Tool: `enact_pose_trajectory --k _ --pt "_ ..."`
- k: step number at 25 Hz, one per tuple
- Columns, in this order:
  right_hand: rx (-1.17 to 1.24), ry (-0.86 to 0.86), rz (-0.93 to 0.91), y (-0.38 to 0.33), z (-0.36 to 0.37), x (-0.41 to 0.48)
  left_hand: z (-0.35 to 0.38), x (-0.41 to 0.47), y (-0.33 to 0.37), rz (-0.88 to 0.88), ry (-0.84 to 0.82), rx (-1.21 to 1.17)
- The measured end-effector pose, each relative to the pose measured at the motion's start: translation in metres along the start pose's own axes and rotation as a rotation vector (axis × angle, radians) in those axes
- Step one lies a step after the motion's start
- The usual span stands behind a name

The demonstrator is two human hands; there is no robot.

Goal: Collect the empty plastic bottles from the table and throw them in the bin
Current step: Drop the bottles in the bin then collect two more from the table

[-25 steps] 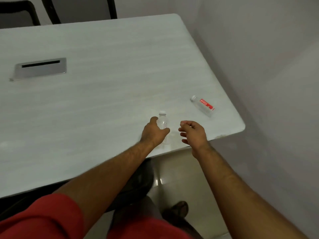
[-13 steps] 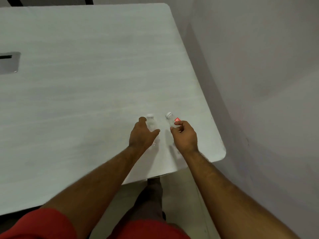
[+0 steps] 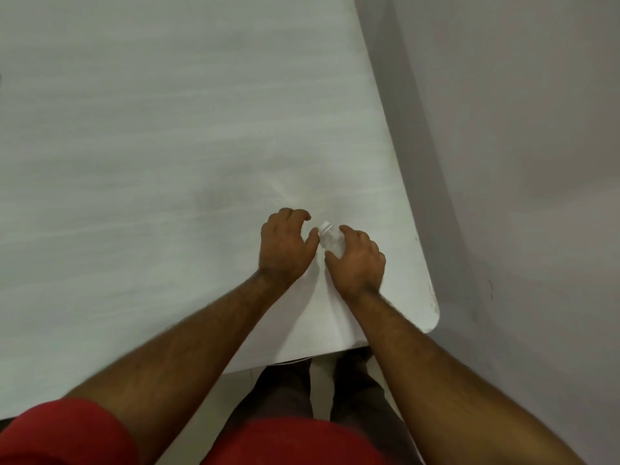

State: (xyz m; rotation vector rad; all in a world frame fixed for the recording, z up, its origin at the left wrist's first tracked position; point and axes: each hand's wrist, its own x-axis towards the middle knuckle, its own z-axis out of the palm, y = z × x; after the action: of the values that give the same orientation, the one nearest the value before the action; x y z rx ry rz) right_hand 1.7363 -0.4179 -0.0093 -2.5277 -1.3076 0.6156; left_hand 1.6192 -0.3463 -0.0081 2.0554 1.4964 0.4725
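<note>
A clear plastic bottle [image 3: 331, 241] with a white cap sits between my two hands near the right front corner of the white table [image 3: 167, 156]. My right hand [image 3: 360, 263] is wrapped around its body from the right, with fingers over it and the thumb under it. My left hand [image 3: 285, 246] is just to the left, fingers curled and the thumb tip against the bottle's neck. Whether anything lies under the left palm is hidden. No second bottle and no red label are visible, and no bin is in view.
A plain grey wall [image 3: 520, 135] runs close along the table's right edge. The table's rounded corner [image 3: 431, 317] is right of my right wrist. Below the front edge I see my legs [image 3: 285, 394] and a strip of floor.
The view has tilted down and closer to the corner. My right hand reached the labelled bottle and closed on it; my hands have come together. The bottle seen at my left hand is out of sight.
</note>
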Motion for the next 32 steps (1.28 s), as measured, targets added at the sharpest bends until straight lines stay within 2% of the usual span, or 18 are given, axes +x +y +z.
enact_pose_trajectory --k 3,5,7,9,11,14,16,19,22,24,28,30,32 --pt "0.17 0.076 -0.114 0.0 -0.003 0.001 -0.004 0.009 0.025 -0.156 -0.129 -0.179" --pt "0.245 0.118 -0.17 0.002 -0.01 -0.004 -0.007 0.011 0.038 -0.239 -0.119 -0.31" --pt "0.323 0.133 -0.21 0.007 -0.023 -0.007 -0.012 0.01 0.051 -0.381 -0.108 -0.562" --pt "0.45 0.077 -0.185 0.011 -0.037 -0.007 -0.017 0.009 0.06 -0.516 -0.14 -0.87" --pt "0.665 -0.043 -0.089 0.011 -0.045 -0.007 -0.022 0.008 0.065 -0.566 -0.179 -1.032" --pt "0.982 -0.222 0.097 0.012 -0.046 -0.004 -0.025 0.01 0.066 -0.573 -0.243 -1.102" --pt "1.035 -0.314 0.168 0.014 -0.046 -0.003 -0.026 0.009 0.066 -0.573 -0.231 -1.095" --pt "0.823 -0.19 0.07 0.015 -0.043 -0.004 -0.027 0.006 0.064 -0.618 -0.096 -1.058" --pt "0.893 -0.182 0.042 0.006 -0.05 -0.007 -0.033 0.008 0.067 -0.666 -0.066 -1.113" --pt "1.074 -0.322 0.157 0.003 -0.057 -0.003 -0.037 0.01 0.067 -0.659 -0.087 -1.211" --pt "1.311 -0.745 0.331 0.007 -0.059 0.002 -0.042 0.005 0.058 -0.595 -0.141 -1.275" --pt "1.374 -0.83 0.381 0.008 -0.054 0.001 -0.041 0.0 0.054 -0.595 -0.146 -1.264" --pt "1.348 -0.826 0.399 0.006 -0.046 0.002 -0.041 -0.004 0.048 -0.597 -0.109 -1.194"
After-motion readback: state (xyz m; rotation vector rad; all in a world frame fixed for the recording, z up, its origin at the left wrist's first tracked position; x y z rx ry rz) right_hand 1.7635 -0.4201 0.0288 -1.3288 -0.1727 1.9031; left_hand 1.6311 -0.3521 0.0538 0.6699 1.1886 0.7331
